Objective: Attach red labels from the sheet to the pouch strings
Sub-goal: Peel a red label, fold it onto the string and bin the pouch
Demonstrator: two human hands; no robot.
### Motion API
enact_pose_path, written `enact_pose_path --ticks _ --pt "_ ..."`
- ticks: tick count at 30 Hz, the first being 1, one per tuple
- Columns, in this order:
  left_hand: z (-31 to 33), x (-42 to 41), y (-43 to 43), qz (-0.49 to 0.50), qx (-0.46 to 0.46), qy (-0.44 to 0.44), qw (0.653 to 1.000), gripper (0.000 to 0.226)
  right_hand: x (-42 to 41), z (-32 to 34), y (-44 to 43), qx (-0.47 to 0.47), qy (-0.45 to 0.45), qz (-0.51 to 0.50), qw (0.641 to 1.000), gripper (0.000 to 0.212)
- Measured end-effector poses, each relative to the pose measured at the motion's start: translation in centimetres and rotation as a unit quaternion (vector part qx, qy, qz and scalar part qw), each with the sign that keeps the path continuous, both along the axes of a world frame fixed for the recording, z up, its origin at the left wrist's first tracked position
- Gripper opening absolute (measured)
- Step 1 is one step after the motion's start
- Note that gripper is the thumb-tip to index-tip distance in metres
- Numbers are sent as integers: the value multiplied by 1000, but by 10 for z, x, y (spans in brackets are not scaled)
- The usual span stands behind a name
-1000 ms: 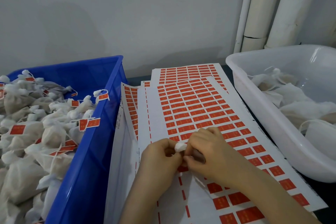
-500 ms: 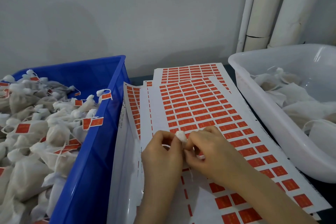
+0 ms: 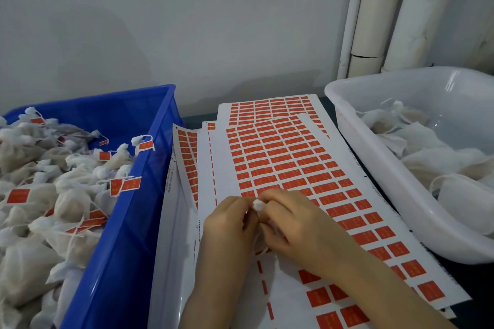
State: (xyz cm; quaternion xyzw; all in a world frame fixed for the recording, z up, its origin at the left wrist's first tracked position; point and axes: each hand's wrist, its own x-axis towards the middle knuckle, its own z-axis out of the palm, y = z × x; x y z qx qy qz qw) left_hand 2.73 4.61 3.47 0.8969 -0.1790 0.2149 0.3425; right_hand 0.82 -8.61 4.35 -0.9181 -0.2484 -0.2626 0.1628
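Observation:
A white sheet [image 3: 291, 157] covered in rows of red labels lies in the middle of the table, on top of other such sheets. Over its near part my left hand [image 3: 230, 224] and my right hand [image 3: 291, 224] meet, fingers curled. Between them they pinch a small white pouch [image 3: 258, 205]; only its bunched top shows above the fingertips. A thin white string and a bit of red peek out under my right hand near the sheet. Whether a label sits on the string is hidden by my fingers.
A blue crate [image 3: 139, 195] on the left holds several white pouches with red labels on their strings. A white tub [image 3: 374, 168] on the right holds unlabelled pouches. White pipes [image 3: 374, 16] run up the grey wall behind.
Both hands stay together on the pouch over the sheet. They have shifted slightly up the sheet and the fingers have worked around the pouch top.

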Motion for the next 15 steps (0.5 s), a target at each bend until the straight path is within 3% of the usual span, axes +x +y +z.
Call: enact_pose_path --ticks 3,7,9,12,15 --pt "2 -1 1 -3 -3 -25 1000 22 0 1 1 -25 -18 -13 999 22" --pt "0 0 1 42 -85 39 995 25 0 2 -1 -5 -34 -17 999 12" --pt "0 0 0 26 -69 -12 997 26 1 4 -1 27 -24 -12 999 8" --pt "6 -2 0 -4 -50 -80 995 14 -1 9 2 114 81 -13 990 13" --pt "7 -2 3 -19 -55 -121 991 17 -3 7 9 278 217 -20 936 16"
